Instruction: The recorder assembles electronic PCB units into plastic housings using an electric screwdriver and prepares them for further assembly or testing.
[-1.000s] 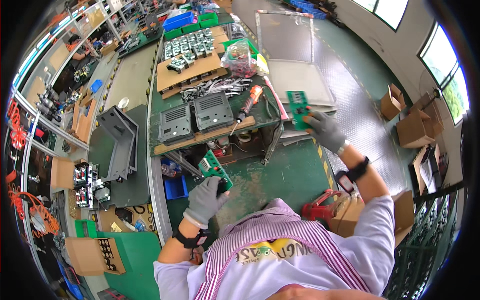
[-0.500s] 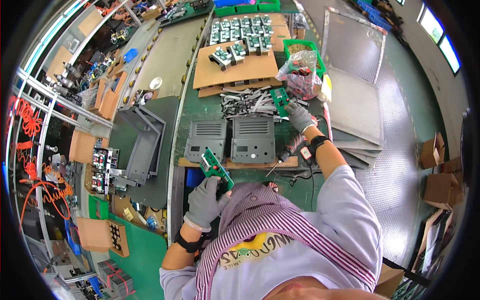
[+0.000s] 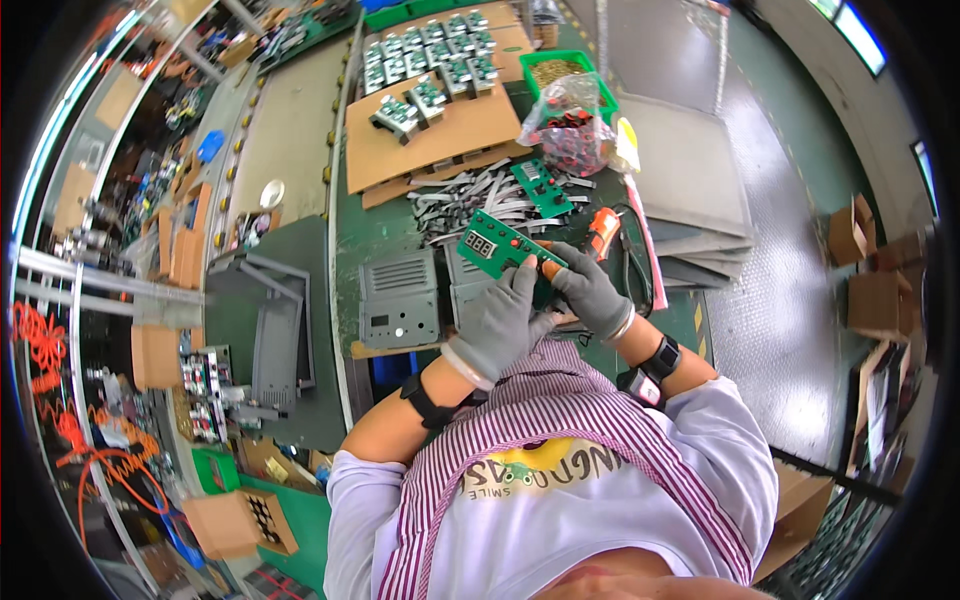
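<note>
A green circuit board (image 3: 484, 241) with a small digit display is held up in front of me. My left hand (image 3: 498, 325), in a grey glove, grips its near edge. At the board's right end, my gloved right hand (image 3: 592, 288) has its fingers closed on it too. A second green circuit board (image 3: 541, 188) lies at the edge of a heap of grey ribbon cables (image 3: 460, 205). Below the held board are two grey slotted housing panels; the left panel (image 3: 399, 292) shows fully, while the right panel (image 3: 468, 277) is partly covered by my left hand.
An orange-handled power tool (image 3: 602, 232) with a cable lies to the right. Farther off, cardboard (image 3: 430, 140) carries several board assemblies, near a green bin (image 3: 556, 70) and a clear bag (image 3: 572, 135). A grey metal frame (image 3: 275, 330) rests on the left.
My right hand has left the second board on the cables and come back to my left hand. My left hand has raised its board and moved right; both hands now hold it.
</note>
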`<state>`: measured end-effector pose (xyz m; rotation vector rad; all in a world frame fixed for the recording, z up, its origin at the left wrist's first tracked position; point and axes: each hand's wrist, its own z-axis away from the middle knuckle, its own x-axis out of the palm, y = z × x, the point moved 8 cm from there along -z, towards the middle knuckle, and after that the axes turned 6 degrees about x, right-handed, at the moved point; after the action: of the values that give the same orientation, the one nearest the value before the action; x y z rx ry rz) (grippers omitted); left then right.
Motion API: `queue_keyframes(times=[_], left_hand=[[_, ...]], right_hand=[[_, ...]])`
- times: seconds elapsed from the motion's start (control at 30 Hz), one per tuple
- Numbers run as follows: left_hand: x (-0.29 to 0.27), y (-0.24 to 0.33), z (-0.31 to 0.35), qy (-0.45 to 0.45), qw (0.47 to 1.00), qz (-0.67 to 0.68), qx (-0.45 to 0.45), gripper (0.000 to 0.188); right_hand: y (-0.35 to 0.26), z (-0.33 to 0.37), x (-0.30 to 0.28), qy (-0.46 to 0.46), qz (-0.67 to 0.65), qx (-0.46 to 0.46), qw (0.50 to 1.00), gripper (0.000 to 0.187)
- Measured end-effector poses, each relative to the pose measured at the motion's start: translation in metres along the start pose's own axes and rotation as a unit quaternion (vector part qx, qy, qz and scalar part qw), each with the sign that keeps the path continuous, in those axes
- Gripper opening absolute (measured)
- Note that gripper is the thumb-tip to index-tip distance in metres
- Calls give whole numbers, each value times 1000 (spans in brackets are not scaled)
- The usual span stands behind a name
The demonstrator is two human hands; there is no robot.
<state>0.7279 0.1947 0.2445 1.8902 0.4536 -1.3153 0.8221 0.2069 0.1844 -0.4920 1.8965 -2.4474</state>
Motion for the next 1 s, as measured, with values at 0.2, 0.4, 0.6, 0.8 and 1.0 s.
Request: queue_keyframes(times=[0.2,0.4,0.6,0.8,1.0], left_hand=[[-37,-45,-1,49,992,64,97,50],[68,-23,70,-441,494,732,-160,59],[59,-24,78,-393,409,803,-182,81],[23,-60,51,-105,383,906,-143,69],[6,-82,53,-36,336,935,-105,63]], right_hand=[[-5,38,-10,-169,105,40,979,52],[18,38,21,-265,56,42,962,58],[46,20,-81,88,280,140,946,59],[99,12,-175,362,628,241,646,71],[129,15,-203,353,456,255,776,57]])
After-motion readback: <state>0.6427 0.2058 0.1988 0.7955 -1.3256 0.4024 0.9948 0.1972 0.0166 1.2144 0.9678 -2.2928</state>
